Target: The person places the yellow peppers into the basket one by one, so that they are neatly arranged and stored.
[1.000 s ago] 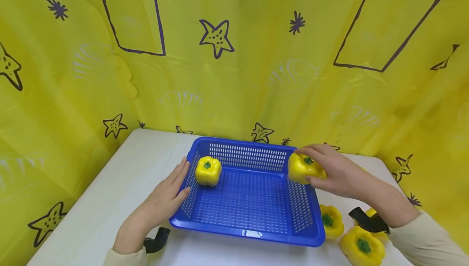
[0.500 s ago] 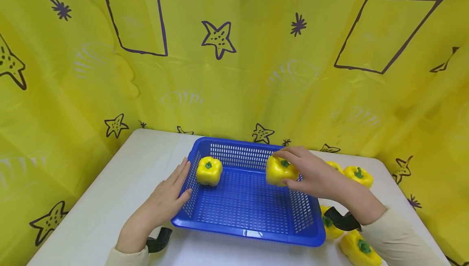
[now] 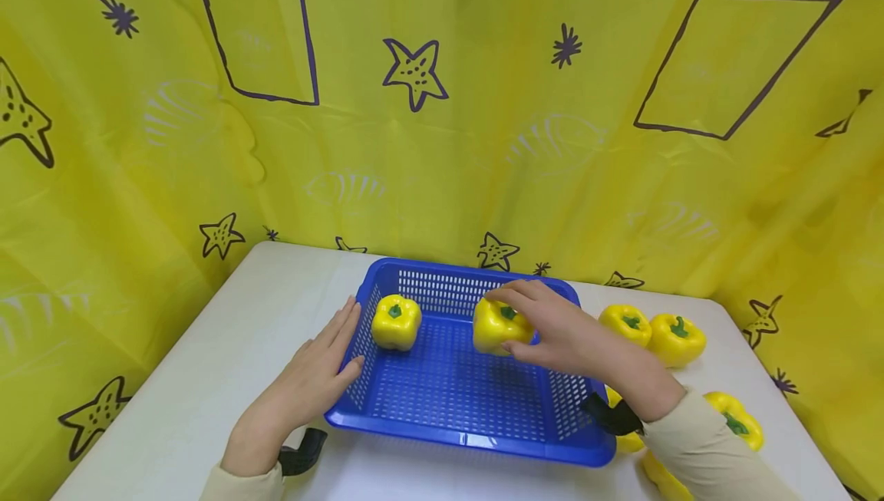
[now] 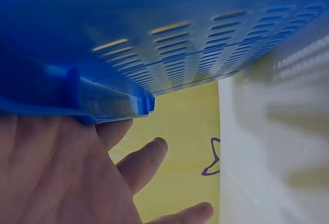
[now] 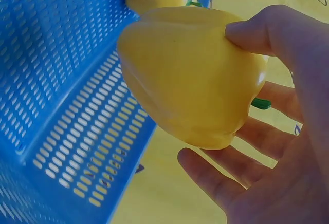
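A blue perforated plastic basket (image 3: 456, 393) stands on the white table. One yellow bell pepper (image 3: 396, 323) with a green stem sits upright inside it, by the left wall. My right hand (image 3: 559, 332) grips a second yellow bell pepper (image 3: 493, 328) between thumb and fingers, over the basket's right half. In the right wrist view this held pepper (image 5: 190, 75) fills the middle, its underside hidden in the head view. My left hand (image 3: 304, 374) rests with straight fingers along the basket's left rim; the left wrist view has its palm (image 4: 61, 172) beneath that rim.
Several more yellow bell peppers lie right of the basket: one pepper (image 3: 625, 322) beside another pepper (image 3: 677, 338) at the back, a pepper (image 3: 737, 418) farther right, others partly behind the right arm. A yellow patterned curtain (image 3: 442, 163) hangs behind the white table (image 3: 207, 378).
My right hand has carried its pepper leftward from the basket's right rim to above its interior, uncovering peppers at the back right. The left hand has stayed on the rim.
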Demonstrator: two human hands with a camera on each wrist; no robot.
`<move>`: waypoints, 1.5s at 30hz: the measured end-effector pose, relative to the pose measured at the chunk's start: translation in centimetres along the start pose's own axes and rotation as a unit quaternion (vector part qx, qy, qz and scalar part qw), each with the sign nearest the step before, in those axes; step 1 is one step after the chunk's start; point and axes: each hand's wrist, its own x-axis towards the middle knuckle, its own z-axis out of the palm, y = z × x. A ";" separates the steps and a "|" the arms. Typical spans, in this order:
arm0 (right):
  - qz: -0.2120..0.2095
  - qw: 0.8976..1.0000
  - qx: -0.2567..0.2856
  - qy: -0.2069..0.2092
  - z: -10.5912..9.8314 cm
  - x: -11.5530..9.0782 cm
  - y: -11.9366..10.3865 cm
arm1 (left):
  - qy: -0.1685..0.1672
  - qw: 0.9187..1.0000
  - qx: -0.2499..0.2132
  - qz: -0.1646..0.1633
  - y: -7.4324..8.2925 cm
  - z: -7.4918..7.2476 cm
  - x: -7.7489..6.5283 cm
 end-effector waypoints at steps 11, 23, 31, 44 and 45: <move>-0.018 1.000 0.017 -0.007 1.4 1.3 -1.5 | 0.001 1.000 0.015 -0.005 0.2 -0.1 0.0; -0.038 0.999 0.028 -0.019 3.6 2.9 -3.2 | 0.037 0.998 0.043 0.014 0.4 0.3 0.1; -0.049 0.997 0.024 -0.052 5.0 3.9 -4.7 | 0.046 0.997 0.057 0.017 0.4 0.2 -0.1; -0.062 0.995 -0.007 -0.077 5.5 5.9 -6.8 | 0.044 0.997 0.057 0.014 0.5 0.3 0.1; -0.063 0.995 -0.012 -0.080 5.6 6.0 -6.9 | 0.044 0.997 0.056 0.013 0.4 0.3 0.1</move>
